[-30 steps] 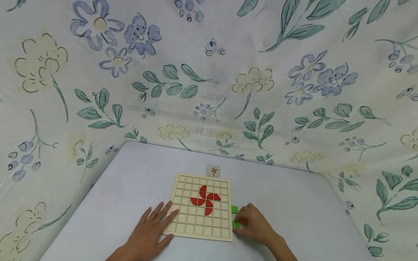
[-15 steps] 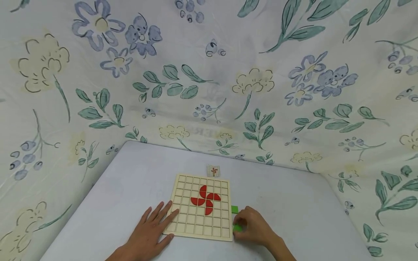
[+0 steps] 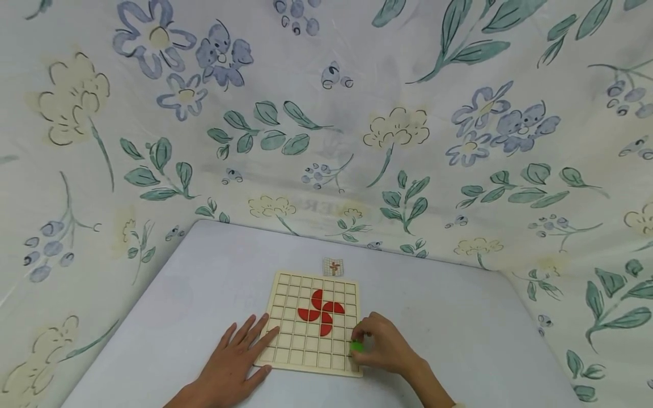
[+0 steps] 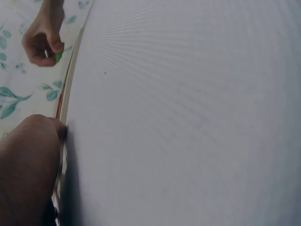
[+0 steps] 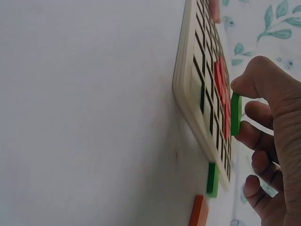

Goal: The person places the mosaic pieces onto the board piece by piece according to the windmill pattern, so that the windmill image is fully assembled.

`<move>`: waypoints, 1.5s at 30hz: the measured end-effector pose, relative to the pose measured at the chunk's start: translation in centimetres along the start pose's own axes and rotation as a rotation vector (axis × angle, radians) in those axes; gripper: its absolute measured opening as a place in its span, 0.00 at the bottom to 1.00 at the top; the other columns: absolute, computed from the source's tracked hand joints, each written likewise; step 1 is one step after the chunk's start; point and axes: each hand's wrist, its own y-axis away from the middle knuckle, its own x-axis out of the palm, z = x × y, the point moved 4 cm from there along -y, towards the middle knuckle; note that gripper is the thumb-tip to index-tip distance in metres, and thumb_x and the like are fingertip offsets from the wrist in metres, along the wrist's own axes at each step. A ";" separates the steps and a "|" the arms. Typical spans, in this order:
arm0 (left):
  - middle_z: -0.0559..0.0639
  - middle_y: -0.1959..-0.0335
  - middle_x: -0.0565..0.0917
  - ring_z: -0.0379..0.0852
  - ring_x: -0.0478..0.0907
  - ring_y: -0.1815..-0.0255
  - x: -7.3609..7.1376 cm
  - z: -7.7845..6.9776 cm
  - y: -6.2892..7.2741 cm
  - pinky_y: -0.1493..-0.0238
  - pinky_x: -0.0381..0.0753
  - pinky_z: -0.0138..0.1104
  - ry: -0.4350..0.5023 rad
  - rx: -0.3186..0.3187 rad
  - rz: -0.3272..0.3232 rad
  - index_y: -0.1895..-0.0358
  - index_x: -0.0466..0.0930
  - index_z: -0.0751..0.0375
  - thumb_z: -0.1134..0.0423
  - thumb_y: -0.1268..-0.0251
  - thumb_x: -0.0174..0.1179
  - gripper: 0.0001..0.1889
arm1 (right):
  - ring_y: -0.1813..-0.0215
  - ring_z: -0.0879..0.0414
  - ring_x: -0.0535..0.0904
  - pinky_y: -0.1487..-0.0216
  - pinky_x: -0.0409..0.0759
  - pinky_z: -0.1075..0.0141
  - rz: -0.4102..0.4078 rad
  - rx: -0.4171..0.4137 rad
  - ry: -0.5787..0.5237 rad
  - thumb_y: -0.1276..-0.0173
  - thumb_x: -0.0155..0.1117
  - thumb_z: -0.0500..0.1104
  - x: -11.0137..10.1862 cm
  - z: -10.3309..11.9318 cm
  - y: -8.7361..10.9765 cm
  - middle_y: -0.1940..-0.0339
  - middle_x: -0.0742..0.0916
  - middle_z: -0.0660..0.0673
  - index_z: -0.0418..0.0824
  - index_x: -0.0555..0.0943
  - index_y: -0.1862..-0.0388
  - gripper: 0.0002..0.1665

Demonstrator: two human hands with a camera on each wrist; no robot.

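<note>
My right hand point(image 3: 385, 344) pinches a small flat green block point(image 3: 357, 347) between thumb and fingertips, above the right edge of the wooden grid board point(image 3: 310, 371). In the right wrist view that green block point(image 5: 236, 114) stands on edge between thumb and index finger, apart from the board. Spread flat, my left hand point(image 3: 232, 360) rests at the board's left side, with fingertips on its rim and squares. Several red quarter-round pieces point(image 3: 326, 324) form a pinwheel on the board. Beside the board, a second green block point(image 5: 213, 180) and an orange block point(image 5: 199, 211) lie on the table.
A small card point(image 3: 334, 267) printed with a red pinwheel on a grid lies behind the board. The white table point(image 3: 433, 306) extends on both sides. Floral cloth point(image 3: 336, 141) hangs around its back and sides.
My right hand has picked up a green block from beside the board and moved it left and up, over the board's right edge. The left hand and the red pieces stay put.
</note>
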 end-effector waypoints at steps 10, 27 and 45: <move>0.53 0.24 0.60 0.58 0.56 0.25 0.3 0.1 0.0 0.34 0.53 0.56 -0.019 0.019 -0.013 0.26 0.65 0.47 0.42 0.33 0.59 0.34 | 0.67 0.61 0.74 0.65 0.73 0.73 -0.023 -0.118 0.013 0.53 0.77 0.41 1.1 1.8 -2.0 0.75 0.80 0.61 0.49 0.84 0.70 0.11; 0.53 0.24 0.61 0.59 0.55 0.25 0.2 0.0 0.3 0.34 0.53 0.58 -0.012 0.000 0.005 0.26 0.66 0.49 0.42 0.32 0.57 0.33 | 0.69 0.65 0.70 0.66 0.67 0.77 0.024 -0.238 0.112 0.50 0.75 0.48 3.7 4.1 -5.8 0.78 0.78 0.62 0.50 0.83 0.72 0.09; 0.53 0.24 0.61 0.58 0.55 0.25 0.2 0.2 0.3 0.35 0.53 0.57 -0.013 0.017 -0.031 0.26 0.66 0.49 0.42 0.32 0.58 0.34 | 0.68 0.67 0.67 0.67 0.65 0.77 0.043 -0.286 0.165 0.48 0.76 0.47 4.7 4.5 -6.7 0.77 0.81 0.60 0.49 0.86 0.73 0.07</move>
